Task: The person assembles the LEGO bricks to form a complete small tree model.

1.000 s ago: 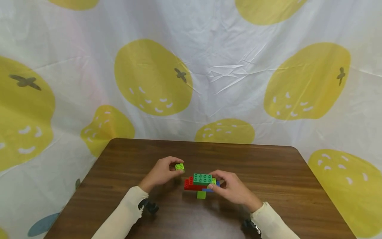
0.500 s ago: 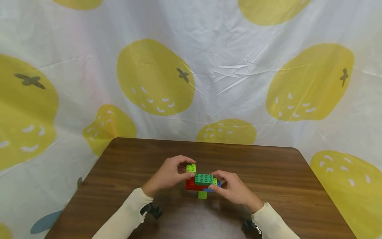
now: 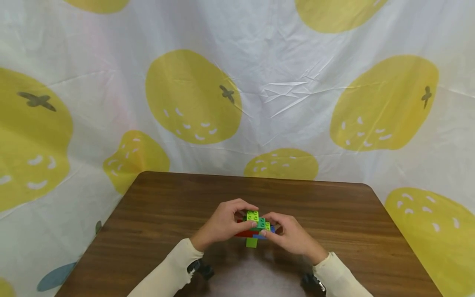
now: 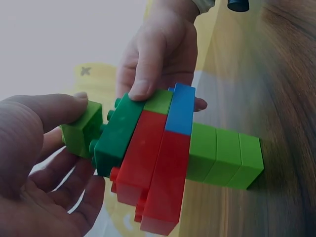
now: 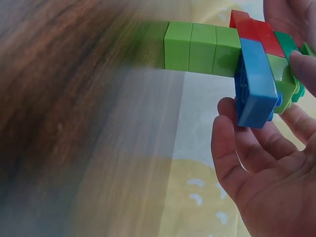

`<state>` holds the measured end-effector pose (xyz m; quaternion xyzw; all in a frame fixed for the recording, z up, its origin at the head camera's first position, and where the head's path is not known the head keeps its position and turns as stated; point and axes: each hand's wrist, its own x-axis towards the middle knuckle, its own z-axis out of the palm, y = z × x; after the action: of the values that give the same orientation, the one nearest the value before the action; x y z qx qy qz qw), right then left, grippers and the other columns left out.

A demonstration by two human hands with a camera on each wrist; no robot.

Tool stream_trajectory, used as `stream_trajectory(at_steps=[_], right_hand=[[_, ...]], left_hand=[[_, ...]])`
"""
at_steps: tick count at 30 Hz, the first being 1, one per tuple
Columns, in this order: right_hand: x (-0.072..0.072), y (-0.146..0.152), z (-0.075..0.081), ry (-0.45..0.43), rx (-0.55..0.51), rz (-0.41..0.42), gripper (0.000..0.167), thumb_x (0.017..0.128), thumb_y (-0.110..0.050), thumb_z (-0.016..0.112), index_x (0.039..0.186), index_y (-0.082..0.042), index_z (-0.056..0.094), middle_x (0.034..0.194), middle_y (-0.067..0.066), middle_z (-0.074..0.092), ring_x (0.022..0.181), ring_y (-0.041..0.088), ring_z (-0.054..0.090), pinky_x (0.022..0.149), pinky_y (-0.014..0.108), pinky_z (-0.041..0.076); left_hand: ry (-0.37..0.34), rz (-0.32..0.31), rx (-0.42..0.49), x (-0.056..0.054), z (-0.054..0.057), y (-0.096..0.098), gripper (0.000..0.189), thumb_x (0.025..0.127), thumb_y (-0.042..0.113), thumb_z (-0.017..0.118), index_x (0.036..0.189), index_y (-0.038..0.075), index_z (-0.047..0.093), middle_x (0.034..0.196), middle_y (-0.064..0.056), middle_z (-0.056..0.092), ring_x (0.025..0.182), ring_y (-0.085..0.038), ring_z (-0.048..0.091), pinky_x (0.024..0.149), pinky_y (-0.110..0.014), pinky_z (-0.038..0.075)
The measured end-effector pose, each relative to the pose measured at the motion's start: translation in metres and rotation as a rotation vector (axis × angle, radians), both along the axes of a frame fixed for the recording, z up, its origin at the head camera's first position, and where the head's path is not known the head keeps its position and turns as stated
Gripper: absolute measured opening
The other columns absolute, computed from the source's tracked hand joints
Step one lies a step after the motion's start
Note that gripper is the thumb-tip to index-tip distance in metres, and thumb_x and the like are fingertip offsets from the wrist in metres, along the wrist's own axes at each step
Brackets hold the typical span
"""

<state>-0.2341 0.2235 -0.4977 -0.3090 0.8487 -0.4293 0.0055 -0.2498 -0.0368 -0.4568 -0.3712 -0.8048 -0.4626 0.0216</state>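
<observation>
A structure of toy building bricks stands on a column of stacked lime green bricks point(image 4: 227, 155). Above the column lie red bricks point(image 4: 170, 173), a blue brick point(image 5: 261, 91), a lime brick point(image 4: 158, 102) and a dark green brick point(image 4: 119, 131). My left hand point(image 3: 222, 220) pinches a square lime brick point(image 3: 252, 217) over the dark green one's studs. In the left wrist view that brick looks tilted; whether it is seated on the studs is unclear. My right hand point(image 3: 291, 234) grips the structure's right end, thumb near the dark green and lime bricks.
The brown wooden table point(image 3: 326, 214) surrounds the structure. Behind it hangs a white curtain point(image 3: 274, 99) with yellow fruit prints. Dark wrist cameras are strapped at both cuffs, low over the table.
My left hand has carried the square lime brick rightward, past the red bricks to above the dark green one. My right hand has kept its grip in the same place.
</observation>
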Motion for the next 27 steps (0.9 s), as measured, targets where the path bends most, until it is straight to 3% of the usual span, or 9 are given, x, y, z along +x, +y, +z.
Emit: stream_trajectory(at_steps=[4,9,15,20,27], right_hand=[[0.0,-0.001,0.0,0.003,-0.001,-0.001,0.024,0.102,-0.032,0.073,0.124,-0.023,0.069,0.105,-0.008,0.076,0.093,0.012,0.072,0.075,0.028,0.062],[0.001,-0.002,-0.001,0.0,0.006,0.001,0.023,0.102,-0.033,0.072,0.123,-0.024,0.068,0.106,-0.009,0.075,0.092,0.007,0.071,0.074,0.029,0.062],[0.0,-0.002,-0.002,0.003,0.007,0.008,0.023,0.103,-0.032,0.071,0.125,-0.023,0.068,0.107,-0.007,0.075,0.091,0.007,0.071,0.074,0.028,0.062],[-0.001,-0.001,-0.004,0.023,0.012,0.007,0.024,0.103,-0.03,0.071,0.126,-0.022,0.068,0.107,-0.006,0.075,0.09,0.007,0.07,0.073,0.028,0.062],[-0.001,-0.001,-0.006,0.05,0.003,0.008,0.021,0.104,-0.029,0.07,0.124,-0.022,0.068,0.105,-0.005,0.076,0.087,0.009,0.071,0.071,0.028,0.062]], left_hand=[[-0.01,-0.011,-0.005,0.002,0.002,0.004,0.036,0.093,0.025,0.084,0.126,0.014,0.076,0.118,-0.002,0.074,0.098,-0.012,0.069,0.086,-0.041,0.063],[-0.042,-0.029,-0.009,0.004,0.0,0.006,0.036,0.094,0.026,0.082,0.128,0.015,0.075,0.121,-0.002,0.074,0.102,-0.013,0.069,0.089,-0.035,0.061],[-0.045,-0.031,0.013,0.0,-0.005,0.005,0.035,0.094,0.026,0.083,0.127,0.016,0.076,0.121,-0.001,0.074,0.102,-0.012,0.07,0.088,-0.036,0.062],[-0.047,-0.005,0.026,-0.003,-0.01,0.001,0.036,0.091,0.026,0.085,0.125,0.018,0.078,0.119,0.003,0.076,0.101,-0.009,0.07,0.085,-0.03,0.062],[-0.086,-0.025,0.042,-0.006,-0.011,0.001,0.036,0.091,0.025,0.085,0.124,0.013,0.078,0.117,0.001,0.077,0.1,-0.009,0.072,0.086,-0.025,0.061]])
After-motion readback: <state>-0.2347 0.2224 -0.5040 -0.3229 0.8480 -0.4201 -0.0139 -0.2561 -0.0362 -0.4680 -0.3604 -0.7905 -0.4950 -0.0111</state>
